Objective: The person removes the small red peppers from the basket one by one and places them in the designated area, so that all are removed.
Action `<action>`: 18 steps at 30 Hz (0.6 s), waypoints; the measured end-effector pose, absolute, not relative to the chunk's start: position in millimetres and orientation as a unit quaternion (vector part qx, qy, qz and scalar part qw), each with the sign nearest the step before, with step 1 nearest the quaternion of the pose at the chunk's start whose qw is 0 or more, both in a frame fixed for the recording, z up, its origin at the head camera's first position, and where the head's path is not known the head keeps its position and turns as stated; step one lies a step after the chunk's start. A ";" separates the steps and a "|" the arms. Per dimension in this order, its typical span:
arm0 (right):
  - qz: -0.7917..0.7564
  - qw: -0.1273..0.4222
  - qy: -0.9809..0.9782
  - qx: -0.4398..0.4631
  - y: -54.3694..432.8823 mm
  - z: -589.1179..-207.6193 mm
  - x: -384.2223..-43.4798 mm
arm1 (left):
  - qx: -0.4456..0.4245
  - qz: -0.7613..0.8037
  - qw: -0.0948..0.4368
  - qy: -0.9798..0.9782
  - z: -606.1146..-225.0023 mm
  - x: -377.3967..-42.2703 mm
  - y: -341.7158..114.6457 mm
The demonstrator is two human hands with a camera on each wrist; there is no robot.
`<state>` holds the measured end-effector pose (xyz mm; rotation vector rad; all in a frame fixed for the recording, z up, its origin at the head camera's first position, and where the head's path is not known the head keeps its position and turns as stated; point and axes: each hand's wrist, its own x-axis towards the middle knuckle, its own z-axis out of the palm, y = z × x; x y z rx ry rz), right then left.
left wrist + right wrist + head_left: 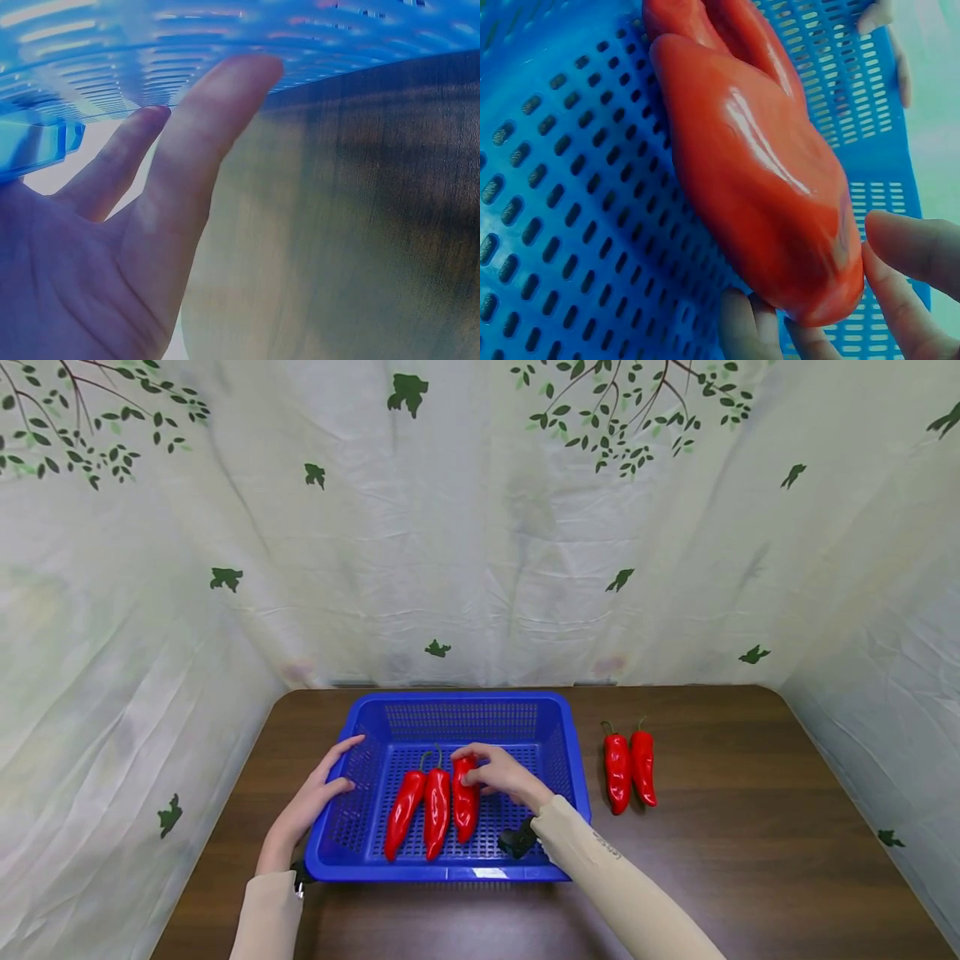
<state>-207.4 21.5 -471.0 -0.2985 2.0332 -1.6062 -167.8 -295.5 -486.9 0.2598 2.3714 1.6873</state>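
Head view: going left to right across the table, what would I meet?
Left hand, leftmost red pepper, second red pepper, third red pepper with the right hand on it, fourth red pepper, fifth red pepper.

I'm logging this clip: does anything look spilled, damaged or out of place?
Nothing stands out: the blue basket sits upright, with three red peppers inside showing no plain damage. Two more peppers lie side by side on the table.

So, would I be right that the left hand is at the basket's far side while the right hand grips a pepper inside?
Not the far side: the head view shows the left hand at the basket's left side; the right hand grips a pepper inside.
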 end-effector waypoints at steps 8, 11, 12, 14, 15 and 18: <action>-0.627 0.263 0.725 -0.111 23.0 -469.9 -208.9 | 0.087 0.576 0.113 0.805 -486.7 -168.3 -295.4; -0.635 0.262 0.718 -0.109 23.4 -467.4 -208.1 | 0.087 0.576 0.114 0.805 -486.7 -168.4 -295.5; -0.637 0.261 0.717 -0.108 23.6 -466.5 -207.9 | 0.087 0.577 0.113 0.804 -486.8 -168.5 -295.5; -0.640 0.261 0.715 -0.106 23.7 -464.8 -207.5 | 0.089 0.577 0.112 0.804 -486.7 -168.4 -295.6; -0.642 0.259 0.714 -0.108 23.9 -464.1 -207.3 | 0.092 0.576 0.111 0.805 -486.9 -168.5 -295.8; -0.645 0.255 0.712 -0.108 24.2 -462.2 -206.7 | 0.094 0.575 0.109 0.805 -487.2 -168.4 -295.9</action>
